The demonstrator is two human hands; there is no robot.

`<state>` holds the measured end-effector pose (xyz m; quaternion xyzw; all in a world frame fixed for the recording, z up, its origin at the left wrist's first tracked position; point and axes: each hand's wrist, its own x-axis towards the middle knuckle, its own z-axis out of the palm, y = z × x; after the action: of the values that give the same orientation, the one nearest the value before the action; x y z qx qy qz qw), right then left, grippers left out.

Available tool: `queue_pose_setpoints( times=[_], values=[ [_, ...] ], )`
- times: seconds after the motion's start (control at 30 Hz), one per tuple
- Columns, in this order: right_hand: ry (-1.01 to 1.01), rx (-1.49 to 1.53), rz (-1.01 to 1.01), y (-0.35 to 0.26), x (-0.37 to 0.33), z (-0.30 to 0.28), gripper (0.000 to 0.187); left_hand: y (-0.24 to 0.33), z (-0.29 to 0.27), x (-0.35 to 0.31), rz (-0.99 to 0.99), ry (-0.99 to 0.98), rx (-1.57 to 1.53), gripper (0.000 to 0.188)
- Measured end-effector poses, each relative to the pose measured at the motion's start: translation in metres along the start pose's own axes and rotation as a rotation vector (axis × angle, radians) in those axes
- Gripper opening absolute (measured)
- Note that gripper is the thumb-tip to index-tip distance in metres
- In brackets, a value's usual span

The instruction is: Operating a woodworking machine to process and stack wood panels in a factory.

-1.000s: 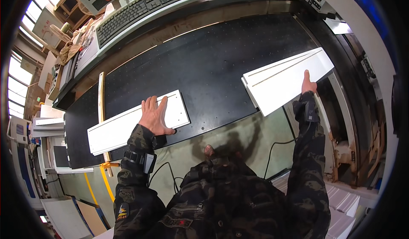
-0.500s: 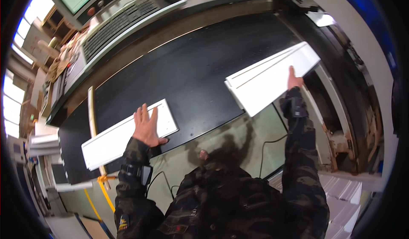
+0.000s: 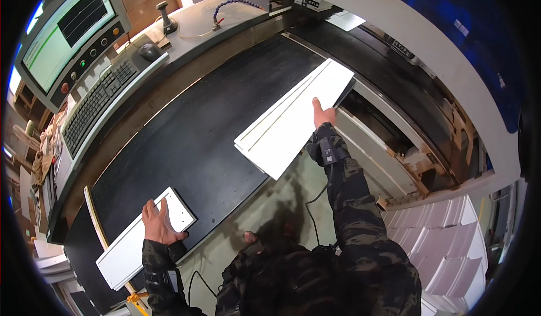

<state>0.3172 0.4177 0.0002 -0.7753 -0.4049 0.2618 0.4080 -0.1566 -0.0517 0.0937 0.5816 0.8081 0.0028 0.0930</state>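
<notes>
My left hand (image 3: 161,225) rests on a white panel (image 3: 127,248) at the near left of the black table, fingers apart and thumb over its near edge. Small holes show near that panel's right end. On the right, my right hand (image 3: 323,115) grips the near edge of several stacked white panels (image 3: 282,141), thumb on top and its other fingers hidden underneath. The stacked panels are slightly fanned, with long grooves along the far side, and their near corner juts past the table edge.
The black table (image 3: 208,113) runs diagonally, with a pale strip (image 3: 97,220) across its left end. Beyond it are a monitor (image 3: 70,34), a keyboard (image 3: 101,102), a mouse (image 3: 150,52) and a handheld scanner (image 3: 165,17). Stacked pale profiled panels (image 3: 445,254) stand at the lower right.
The view has turned toward the right, so the table and both sets of panels appear farther left. Both hands stay on their panels, and my left fingers look more bent.
</notes>
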Motion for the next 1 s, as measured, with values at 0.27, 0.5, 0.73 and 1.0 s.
queue_pose_setpoints(
  times=[0.27,0.5,0.73,1.0],
  values=[
    [-0.012,0.032,0.025,-0.001,0.001,-0.004,0.097,0.007,0.001,0.002,-0.026,0.029,-0.010,0.129],
    [-0.031,0.001,0.021,-0.004,-0.002,-0.008,0.101,0.012,-0.005,0.002,-0.021,0.024,0.001,0.127],
    [-0.064,-0.016,0.038,-0.007,-0.004,-0.013,0.099,0.017,-0.007,0.000,-0.050,-0.014,0.022,0.128],
    [-0.054,0.010,0.065,-0.007,-0.004,-0.015,0.103,0.003,0.005,0.001,-0.033,-0.044,0.045,0.136]
  ],
)
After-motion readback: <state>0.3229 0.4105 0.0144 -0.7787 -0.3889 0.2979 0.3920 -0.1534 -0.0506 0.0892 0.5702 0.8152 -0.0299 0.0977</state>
